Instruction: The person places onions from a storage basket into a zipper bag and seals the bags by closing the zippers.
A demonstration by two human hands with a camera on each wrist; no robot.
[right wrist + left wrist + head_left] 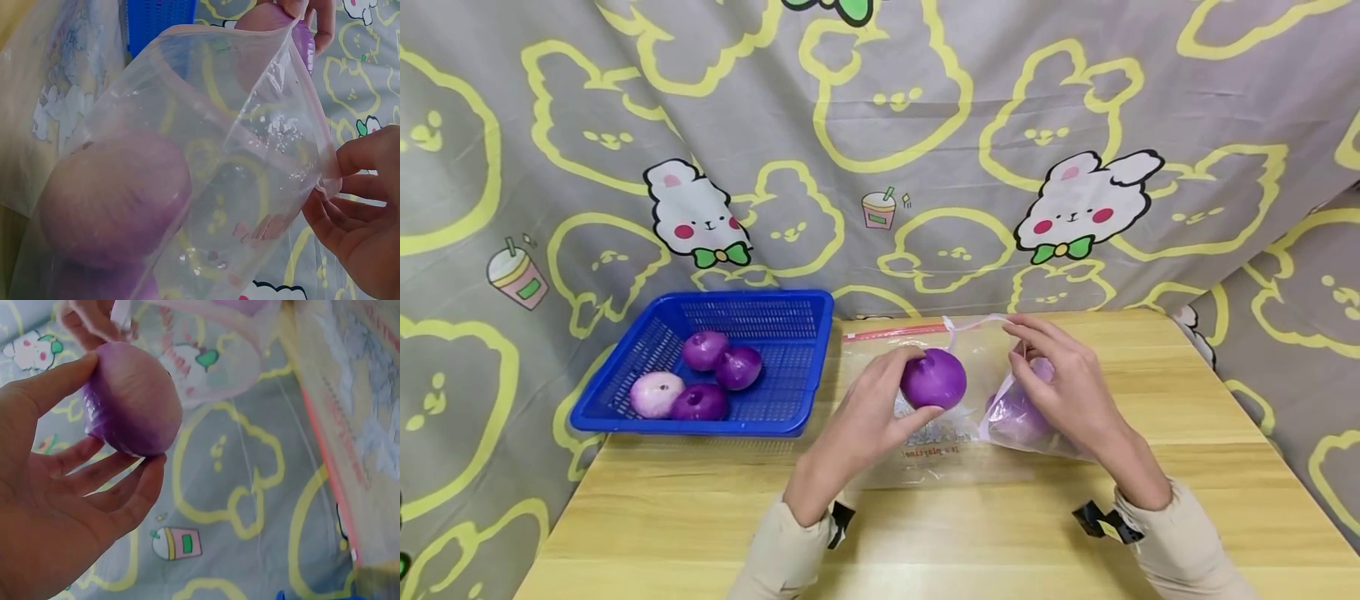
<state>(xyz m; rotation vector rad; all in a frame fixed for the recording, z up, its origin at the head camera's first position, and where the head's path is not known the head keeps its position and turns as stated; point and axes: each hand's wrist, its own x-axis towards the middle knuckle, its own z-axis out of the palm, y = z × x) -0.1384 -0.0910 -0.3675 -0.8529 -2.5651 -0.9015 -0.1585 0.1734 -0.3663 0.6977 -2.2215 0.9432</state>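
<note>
My left hand [876,408] grips a purple onion [933,380] between thumb and curled fingers, above the table. In the left wrist view the same onion [134,400] shows a paler side, held at the fingers' ends. To the right, my right hand [1071,387] pinches the rim of a clear plastic zip bag [250,125], whose mouth gapes toward the held onion. Inside the bag are at least two purple onions [119,200], seen through the film. The bag's rim runs close to the left hand in the right wrist view.
A blue plastic basket [782,383] at the left holds several onions [706,350], one of them whitish. Flat on the wooden table [985,542] under the hands lies another clear bag [880,471] with a red zip strip. A patterned curtain [925,233] hangs behind.
</note>
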